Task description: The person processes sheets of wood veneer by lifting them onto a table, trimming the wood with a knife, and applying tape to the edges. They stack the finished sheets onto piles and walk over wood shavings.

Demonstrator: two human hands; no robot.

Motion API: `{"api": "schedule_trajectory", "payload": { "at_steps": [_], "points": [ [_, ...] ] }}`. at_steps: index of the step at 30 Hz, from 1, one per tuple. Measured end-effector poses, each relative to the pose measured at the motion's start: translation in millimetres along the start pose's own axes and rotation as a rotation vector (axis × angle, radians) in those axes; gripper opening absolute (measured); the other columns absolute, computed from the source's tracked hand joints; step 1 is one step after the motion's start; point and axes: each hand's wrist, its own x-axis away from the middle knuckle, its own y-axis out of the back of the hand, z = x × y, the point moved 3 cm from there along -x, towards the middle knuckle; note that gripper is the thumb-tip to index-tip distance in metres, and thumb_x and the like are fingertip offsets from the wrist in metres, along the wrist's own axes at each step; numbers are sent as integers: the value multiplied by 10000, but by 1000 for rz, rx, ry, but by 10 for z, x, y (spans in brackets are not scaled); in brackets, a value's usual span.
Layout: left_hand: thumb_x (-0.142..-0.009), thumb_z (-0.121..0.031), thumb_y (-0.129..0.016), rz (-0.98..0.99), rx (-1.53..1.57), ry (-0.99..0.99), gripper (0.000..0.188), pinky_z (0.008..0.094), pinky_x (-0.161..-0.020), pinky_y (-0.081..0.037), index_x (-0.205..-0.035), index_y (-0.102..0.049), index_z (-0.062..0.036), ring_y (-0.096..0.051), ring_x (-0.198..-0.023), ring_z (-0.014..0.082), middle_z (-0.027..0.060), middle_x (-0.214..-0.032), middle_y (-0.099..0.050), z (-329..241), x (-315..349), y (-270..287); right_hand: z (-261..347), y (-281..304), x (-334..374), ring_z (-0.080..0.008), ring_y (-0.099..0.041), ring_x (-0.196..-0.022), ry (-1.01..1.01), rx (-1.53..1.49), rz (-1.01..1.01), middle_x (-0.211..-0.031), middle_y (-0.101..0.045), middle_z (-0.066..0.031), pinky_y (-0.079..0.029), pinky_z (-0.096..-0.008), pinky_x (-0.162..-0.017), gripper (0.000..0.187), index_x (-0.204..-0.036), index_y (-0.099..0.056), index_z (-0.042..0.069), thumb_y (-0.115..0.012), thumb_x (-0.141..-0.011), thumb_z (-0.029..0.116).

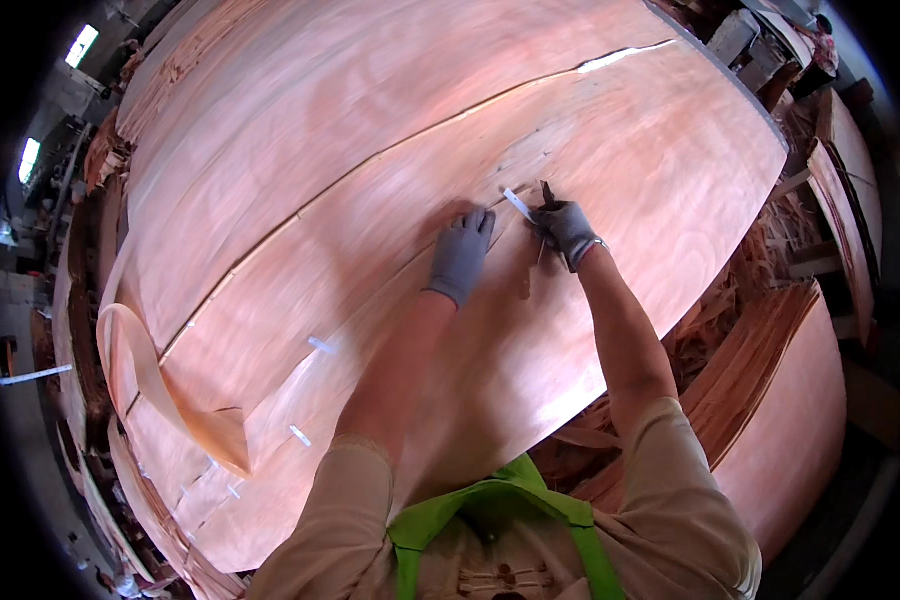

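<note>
Shows white tape strip [517,203] over veneer sheet [660,150], between left hand [460,255], palm down with grip closure impossible to judge, and nearer right hand [568,231], with grip clamped on slim dark tool [547,193]; slants lengthwise down-right toward the latter hand.

the right hand [568,230] hides most of its dark tool [547,190], the pinkish wood sheet [390,90] runs past the top edge, and the far person [825,50] is too small to make out.
</note>
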Motion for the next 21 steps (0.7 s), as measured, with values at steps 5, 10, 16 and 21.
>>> {"api": "schedule_trajectory", "payload": {
  "at_steps": [5, 10, 16, 21],
  "points": [
    [-792, -74, -485, 61, -88, -162, 530, 372, -668, -465, -1309, -433, -182, -534, -948, 219, 52, -1289, -448, -173, -385, 80, 54, 28, -117, -103, -466, -425, -1, 126, -66, -572, -538, -24, -337, -250, -375, 146, -776, -619, -16, -675, -769, 119],
    [-798, -63, -476, 172, -72, -165, 565, 371, -666, -455, -1297, -439, -326, -511, -1002, 242, 28, -1337, -407, -190, -388, 37, -90, 50, 252, -107, -467, -448, -67, -61, 22, -606, -570, -31, -371, -264, -391, 277, -972, -613, -58, -651, -782, 139],
    [-824, -92, -445, 268, 42, -134, 496, 389, -757, -437, -1256, -490, -330, -490, -1062, 266, 47, -1345, -415, -215, -452, 72, -570, -89, 1071, -90, -440, -423, -81, -39, 14, -570, -519, -6, -329, -231, -378, 151, -878, -627, 21, -587, -849, 164],
    [-767, -39, -444, -177, 341, 78, 504, 398, -775, -446, -1253, -502, -153, -513, -1009, 298, 87, -1286, -497, 323, 86, 167, -221, -348, 1086, -78, -403, -427, -123, 8, 152, -555, -472, 21, -294, -223, -376, 140, -848, -616, 52, -634, -831, 189]
  ]
}}
